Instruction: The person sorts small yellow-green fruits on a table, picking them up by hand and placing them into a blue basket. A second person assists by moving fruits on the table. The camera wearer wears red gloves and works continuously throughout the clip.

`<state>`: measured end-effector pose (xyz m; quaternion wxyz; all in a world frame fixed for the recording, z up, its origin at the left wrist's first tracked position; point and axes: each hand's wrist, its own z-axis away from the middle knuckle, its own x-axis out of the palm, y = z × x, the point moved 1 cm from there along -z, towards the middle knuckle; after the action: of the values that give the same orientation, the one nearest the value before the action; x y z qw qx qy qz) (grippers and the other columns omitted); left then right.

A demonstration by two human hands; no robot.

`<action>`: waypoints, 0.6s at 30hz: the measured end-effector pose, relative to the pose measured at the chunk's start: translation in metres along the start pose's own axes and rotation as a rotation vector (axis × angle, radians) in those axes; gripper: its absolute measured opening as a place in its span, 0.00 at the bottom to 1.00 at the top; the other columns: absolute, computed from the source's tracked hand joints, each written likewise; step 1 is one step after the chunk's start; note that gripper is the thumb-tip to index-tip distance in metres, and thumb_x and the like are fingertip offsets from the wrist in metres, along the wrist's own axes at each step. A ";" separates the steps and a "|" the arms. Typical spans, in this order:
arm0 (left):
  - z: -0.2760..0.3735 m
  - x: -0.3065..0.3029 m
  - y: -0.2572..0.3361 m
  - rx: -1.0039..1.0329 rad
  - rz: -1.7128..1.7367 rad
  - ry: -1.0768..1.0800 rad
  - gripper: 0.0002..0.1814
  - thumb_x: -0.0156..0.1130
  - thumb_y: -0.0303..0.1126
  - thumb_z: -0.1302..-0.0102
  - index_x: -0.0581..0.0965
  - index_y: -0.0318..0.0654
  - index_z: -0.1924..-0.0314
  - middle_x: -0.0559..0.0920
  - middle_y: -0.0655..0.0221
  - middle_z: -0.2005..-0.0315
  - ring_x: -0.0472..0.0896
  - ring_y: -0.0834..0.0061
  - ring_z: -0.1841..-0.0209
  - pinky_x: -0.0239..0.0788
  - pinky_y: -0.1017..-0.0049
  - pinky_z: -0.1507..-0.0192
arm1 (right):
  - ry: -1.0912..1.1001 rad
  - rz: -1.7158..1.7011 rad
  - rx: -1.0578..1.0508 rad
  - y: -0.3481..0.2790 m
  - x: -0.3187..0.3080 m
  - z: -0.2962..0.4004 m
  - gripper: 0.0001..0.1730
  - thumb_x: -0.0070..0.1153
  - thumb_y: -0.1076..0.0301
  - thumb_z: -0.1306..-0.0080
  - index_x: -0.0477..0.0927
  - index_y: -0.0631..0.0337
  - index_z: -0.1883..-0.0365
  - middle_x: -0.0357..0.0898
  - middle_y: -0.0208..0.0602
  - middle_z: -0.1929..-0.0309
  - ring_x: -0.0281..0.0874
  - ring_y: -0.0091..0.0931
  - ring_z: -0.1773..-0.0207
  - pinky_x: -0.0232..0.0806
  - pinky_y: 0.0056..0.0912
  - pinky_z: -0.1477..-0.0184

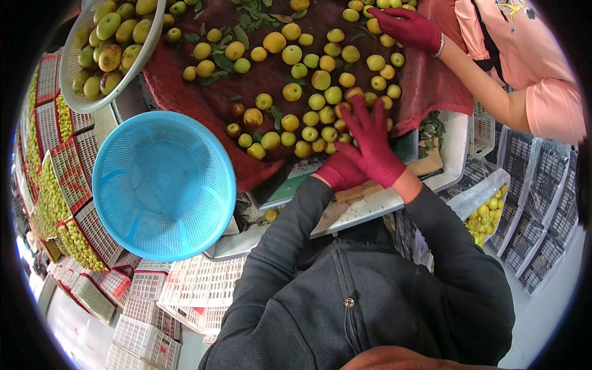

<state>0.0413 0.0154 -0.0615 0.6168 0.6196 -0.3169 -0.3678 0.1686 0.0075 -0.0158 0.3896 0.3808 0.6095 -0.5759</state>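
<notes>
Loose green-yellow fruits, which look like jujubes, lie on a dark red mesh cloth, some with brown patches. My right hand, in a dark red glove, is spread over the near right part of the fruits. Its fingertips reach among them, and I see nothing gripped in it. Just below and to the left, my left hand, gloved alike, is partly covered by the right. Its fingers are hidden, so whether it holds a fruit cannot be told. Both hands are above the near edge of the cloth.
An empty blue plastic colander stands at left. Behind it, a pale basket holds larger green and brown fruits. At right, a co-worker's gloved hand touches fruits. Leaves lie on the cloth. Stacked crates stand on the floor.
</notes>
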 end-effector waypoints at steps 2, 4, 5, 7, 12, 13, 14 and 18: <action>0.002 0.013 -0.022 0.077 -0.027 0.077 0.31 0.64 0.51 0.24 0.77 0.42 0.30 0.85 0.48 0.39 0.83 0.47 0.37 0.74 0.55 0.34 | -0.115 -0.139 -0.062 -0.014 -0.010 -0.011 0.47 0.67 0.44 0.31 0.66 0.48 0.17 0.57 0.43 0.14 0.48 0.62 0.15 0.38 0.77 0.18; 0.000 0.002 -0.015 0.020 -0.037 -0.064 0.33 0.64 0.51 0.24 0.74 0.43 0.27 0.84 0.46 0.38 0.83 0.45 0.37 0.74 0.56 0.33 | -0.098 -0.197 -0.142 -0.022 -0.022 -0.043 0.45 0.67 0.47 0.30 0.67 0.47 0.17 0.60 0.40 0.14 0.51 0.57 0.15 0.39 0.76 0.18; -0.003 -0.007 -0.002 -0.049 -0.024 -0.165 0.34 0.63 0.52 0.24 0.73 0.43 0.25 0.84 0.46 0.38 0.83 0.44 0.36 0.74 0.56 0.33 | -0.024 -0.182 -0.185 -0.022 -0.029 -0.065 0.44 0.67 0.48 0.29 0.67 0.46 0.17 0.61 0.39 0.15 0.52 0.55 0.15 0.40 0.76 0.18; -0.010 -0.011 0.013 -0.031 0.003 -0.154 0.33 0.62 0.57 0.24 0.76 0.44 0.28 0.84 0.50 0.36 0.82 0.42 0.37 0.75 0.55 0.36 | 0.104 -0.015 -0.233 -0.017 -0.030 -0.119 0.43 0.67 0.48 0.30 0.68 0.44 0.18 0.63 0.40 0.16 0.56 0.55 0.17 0.47 0.71 0.19; -0.009 -0.023 0.028 -0.121 0.004 -0.219 0.26 0.57 0.53 0.19 0.80 0.42 0.34 0.86 0.50 0.41 0.84 0.44 0.42 0.76 0.55 0.39 | 0.072 -0.240 -0.202 -0.031 0.004 -0.226 0.41 0.69 0.48 0.32 0.73 0.48 0.23 0.69 0.41 0.21 0.63 0.53 0.22 0.56 0.69 0.25; -0.010 -0.022 0.029 -0.140 -0.005 -0.240 0.26 0.56 0.53 0.19 0.81 0.42 0.35 0.86 0.50 0.42 0.85 0.44 0.43 0.77 0.55 0.40 | -0.021 -0.295 -0.158 -0.031 0.012 -0.234 0.40 0.69 0.47 0.33 0.75 0.48 0.25 0.71 0.41 0.23 0.66 0.52 0.24 0.58 0.69 0.26; -0.011 -0.021 0.028 -0.158 -0.015 -0.262 0.25 0.56 0.52 0.19 0.81 0.42 0.36 0.86 0.50 0.43 0.85 0.44 0.44 0.77 0.54 0.41 | 0.119 -0.161 -0.294 -0.029 0.021 -0.230 0.40 0.70 0.45 0.34 0.76 0.47 0.26 0.72 0.41 0.24 0.67 0.51 0.25 0.59 0.69 0.27; -0.005 -0.018 0.019 -0.104 -0.022 -0.178 0.24 0.57 0.51 0.20 0.81 0.45 0.35 0.86 0.51 0.43 0.84 0.44 0.43 0.77 0.54 0.42 | 0.096 -0.031 -0.462 -0.043 0.023 -0.189 0.39 0.69 0.44 0.34 0.77 0.44 0.26 0.72 0.37 0.23 0.63 0.49 0.20 0.50 0.71 0.20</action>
<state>0.0373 0.0325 -0.0411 0.6136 0.5550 -0.3442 -0.4439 0.1128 0.1944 -0.0126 0.4281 0.2990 0.7487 -0.4084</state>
